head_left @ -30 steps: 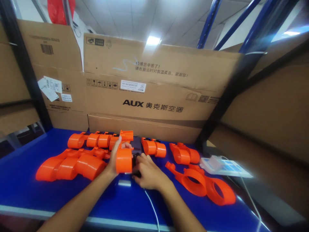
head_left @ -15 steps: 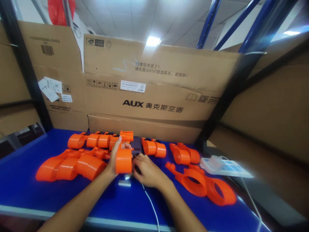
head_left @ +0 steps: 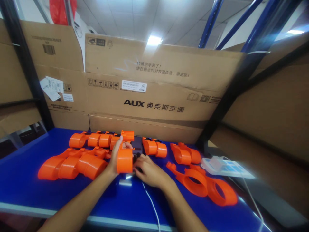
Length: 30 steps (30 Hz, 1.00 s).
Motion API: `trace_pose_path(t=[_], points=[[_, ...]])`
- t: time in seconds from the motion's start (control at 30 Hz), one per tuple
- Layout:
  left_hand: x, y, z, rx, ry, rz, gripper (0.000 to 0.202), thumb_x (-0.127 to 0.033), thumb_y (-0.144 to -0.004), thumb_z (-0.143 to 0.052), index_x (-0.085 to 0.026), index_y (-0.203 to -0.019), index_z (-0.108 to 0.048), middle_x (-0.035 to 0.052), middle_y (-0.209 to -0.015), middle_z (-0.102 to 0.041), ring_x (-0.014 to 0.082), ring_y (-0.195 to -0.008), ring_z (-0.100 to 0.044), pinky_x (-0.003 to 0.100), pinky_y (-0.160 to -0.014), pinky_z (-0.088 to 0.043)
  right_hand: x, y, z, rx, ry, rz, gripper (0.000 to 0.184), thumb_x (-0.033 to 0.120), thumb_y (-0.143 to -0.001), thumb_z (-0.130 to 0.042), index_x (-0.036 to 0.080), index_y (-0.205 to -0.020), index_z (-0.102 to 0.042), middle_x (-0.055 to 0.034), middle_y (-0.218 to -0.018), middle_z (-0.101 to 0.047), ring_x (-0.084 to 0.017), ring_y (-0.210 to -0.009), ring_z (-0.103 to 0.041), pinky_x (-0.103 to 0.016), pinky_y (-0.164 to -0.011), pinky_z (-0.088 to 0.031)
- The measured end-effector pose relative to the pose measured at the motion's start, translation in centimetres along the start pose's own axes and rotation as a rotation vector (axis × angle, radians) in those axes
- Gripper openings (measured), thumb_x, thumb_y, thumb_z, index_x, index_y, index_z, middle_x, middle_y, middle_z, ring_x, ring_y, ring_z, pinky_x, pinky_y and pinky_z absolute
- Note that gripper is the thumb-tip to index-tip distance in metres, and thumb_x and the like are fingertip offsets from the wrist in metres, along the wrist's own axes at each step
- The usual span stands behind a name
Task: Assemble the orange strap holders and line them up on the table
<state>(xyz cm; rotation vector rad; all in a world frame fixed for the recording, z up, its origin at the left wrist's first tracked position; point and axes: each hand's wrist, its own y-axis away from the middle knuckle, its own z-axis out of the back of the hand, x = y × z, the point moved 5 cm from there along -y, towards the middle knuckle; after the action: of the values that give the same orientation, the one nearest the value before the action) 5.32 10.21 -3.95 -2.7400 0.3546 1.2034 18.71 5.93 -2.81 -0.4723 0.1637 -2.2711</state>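
Observation:
My left hand (head_left: pixel 115 156) is wrapped round an orange plastic ring part (head_left: pixel 125 160) with an arm reaching up to a boxy end, held above the blue tabletop (head_left: pixel 96 199). Right beside it, my right hand (head_left: pixel 147 169) has its fingers curled closed at the part's right edge. A small black piece (head_left: pixel 137 156) shows by those fingertips, but what they grip is mostly hidden. Beneath the hands lies a small silvery piece (head_left: pixel 125 182). From under my right hand a white cable (head_left: pixel 153 206) runs to the front edge. Behind the hands stands a dark box (head_left: pixel 137 145).
Orange ring parts stand in rows at the left (head_left: pixel 70 167) and back left (head_left: pixel 94 140); others are at the back (head_left: pixel 154 148) and right (head_left: pixel 196 182). A white power strip (head_left: pixel 227 168) lies at the right. Cardboard (head_left: pixel 154 122) walls the back, with black posts (head_left: pixel 222 96) at the sides.
The whole view has shifted slightly. My left hand keeps the same hold on the orange part; the fingers of my right hand have moved slightly beside it.

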Motion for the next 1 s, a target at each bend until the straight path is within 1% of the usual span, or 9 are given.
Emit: trace_pose_path(t=[0.23,0.47,0.57,0.67,0.8,1.0], points=[[0.02,0.03,-0.11,0.019,-0.009,0.005,0.061,-0.074,-0.078,-0.057,-0.015,-0.069,-0.063,0.0019,-0.053,-0.057,0.0128,-0.044,-0.055,0.022,-0.044,-0.044,-0.16,-0.22,0.07,0.005,-0.036,-0.026,0.008,0.025,-0.094,-0.061,0.018,-0.09,-0.064,-0.0067,-0.095,-0.066,-0.02,-0.094,-0.058,-0.034,-0.088,-0.043],[0.12,-0.11,0.05,0.014,-0.005,0.015,0.06,-0.073,-0.079,-0.058,-0.014,-0.069,-0.063,0.0023,-0.054,-0.058,0.0128,-0.045,-0.055,0.023,-0.045,-0.045,-0.37,-0.29,0.17,-0.018,-0.043,-0.078,0.012,0.029,-0.09,-0.066,0.018,-0.087,-0.061,-0.0061,-0.092,-0.063,-0.019,-0.085,-0.058,-0.031,-0.08,-0.043],[0.25,-0.32,0.34,0.02,-0.016,0.015,0.059,-0.072,-0.079,-0.058,-0.014,-0.07,-0.064,0.0028,-0.055,-0.058,0.0132,-0.046,-0.056,0.024,-0.045,-0.045,-0.27,-0.33,0.18,-0.023,-0.054,-0.062,0.011,0.027,-0.09,-0.067,0.018,-0.087,-0.061,-0.0057,-0.092,-0.064,-0.019,-0.086,-0.058,-0.031,-0.081,-0.043],[0.37,-0.6,0.65,0.025,-0.035,0.013,0.06,-0.072,-0.08,-0.057,-0.014,-0.07,-0.064,0.003,-0.056,-0.059,0.0128,-0.046,-0.055,0.024,-0.046,-0.045,0.05,-0.41,0.13,-0.023,-0.075,-0.025,0.007,0.023,-0.089,-0.067,0.019,-0.093,-0.063,-0.0061,-0.096,-0.065,-0.021,-0.091,-0.059,-0.032,-0.084,-0.043],[0.42,-0.84,0.8,0.031,-0.038,0.005,0.059,-0.072,-0.081,-0.056,-0.014,-0.07,-0.064,0.0031,-0.056,-0.059,0.0124,-0.047,-0.056,0.023,-0.046,-0.045,0.39,-0.51,-0.13,-0.013,-0.099,0.009,0.01,0.016,-0.087,-0.066,0.02,-0.096,-0.065,-0.0054,-0.097,-0.067,-0.021,-0.094,-0.06,-0.033,-0.087,-0.045],[0.21,-0.76,0.63,0.007,-0.037,0.015,0.055,-0.069,-0.079,-0.061,-0.015,-0.069,-0.062,0.0023,-0.055,-0.058,0.0133,-0.046,-0.056,0.023,-0.044,-0.045,0.17,-0.53,-0.37,-0.024,-0.173,-0.005,0.012,0.011,-0.086,-0.063,0.019,-0.095,-0.066,-0.0062,-0.098,-0.069,-0.02,-0.093,-0.063,-0.032,-0.087,-0.047]])
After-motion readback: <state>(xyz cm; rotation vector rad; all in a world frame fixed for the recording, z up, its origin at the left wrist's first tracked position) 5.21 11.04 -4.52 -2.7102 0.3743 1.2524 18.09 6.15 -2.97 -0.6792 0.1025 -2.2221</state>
